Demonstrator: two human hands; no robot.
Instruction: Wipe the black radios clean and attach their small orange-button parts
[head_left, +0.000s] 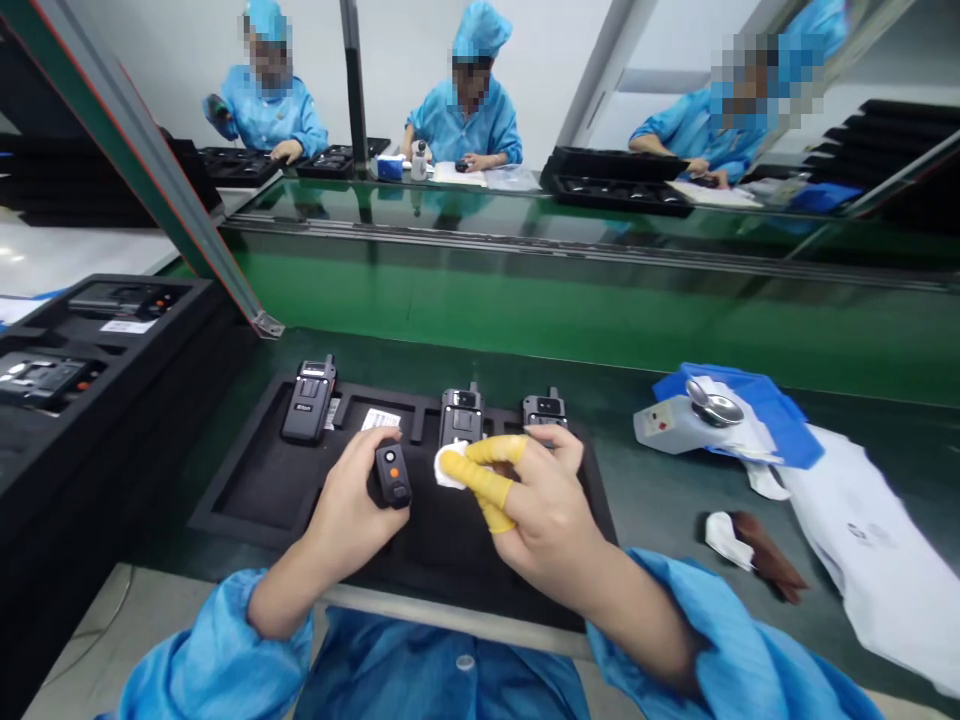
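Observation:
My left hand (352,505) is wrapped round a black walkie-talkie (393,476), whose end with a white and an orange button faces up. Yellow finger cots cover several fingers of my right hand (536,500), which pinches a small white wipe (450,468) just right of that device. Below both hands lies a black foam tray (247,480). Along its far side are three more handheld radios: one at the left (309,400), one in the middle (460,415) and one at the right (544,410), partly hidden by my right hand.
A blue bin (806,440) and a white bottle with a metal top (671,425) stand at the right. Near them lie a brown cloth (772,560) and a white bag (870,540). Stacked foam trays (172,340) rise at the left. Three co-workers sit beyond the green partition (487,290).

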